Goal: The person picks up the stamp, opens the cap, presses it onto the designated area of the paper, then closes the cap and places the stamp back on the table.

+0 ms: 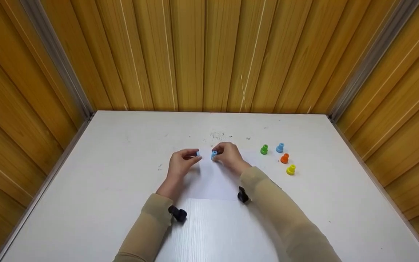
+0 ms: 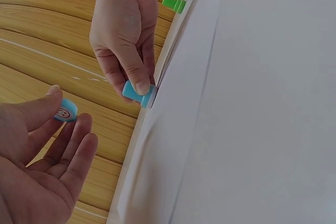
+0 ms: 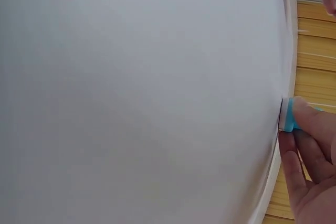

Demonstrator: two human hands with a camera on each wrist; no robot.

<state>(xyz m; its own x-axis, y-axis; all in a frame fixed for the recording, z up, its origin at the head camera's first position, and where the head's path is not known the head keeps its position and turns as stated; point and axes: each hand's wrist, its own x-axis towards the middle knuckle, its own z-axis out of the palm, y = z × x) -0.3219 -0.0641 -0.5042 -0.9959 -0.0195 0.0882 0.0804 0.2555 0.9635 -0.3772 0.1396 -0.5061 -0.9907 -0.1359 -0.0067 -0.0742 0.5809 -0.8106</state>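
Left hand (image 1: 180,163): thumb and index pinch a small blue piece (image 2: 65,110), red smiley on the side facing the left wrist cam. Other fingers spread loosely, off the piece. Piece is held up, near the far-left part of the paper (image 1: 213,182).

Right hand (image 1: 228,156): thumb and fingers clamped on a light-blue stamp (image 1: 214,154), pale wide base toward the paper, narrow end away from it. Stamp is at the far part of the sheet; can't tell if the base touches. Hands near each other, not touching; piece and stamp apart.

Paper lies flat on the white table (image 1: 122,153). Right of it, four more stamps stand upright, wide end down: green (image 1: 264,149), blue (image 1: 280,147), orange (image 1: 284,158), yellow (image 1: 291,170), loosely grouped, none touching. Yellow sits closest to the person. Wood-look panels (image 1: 202,54) behind.
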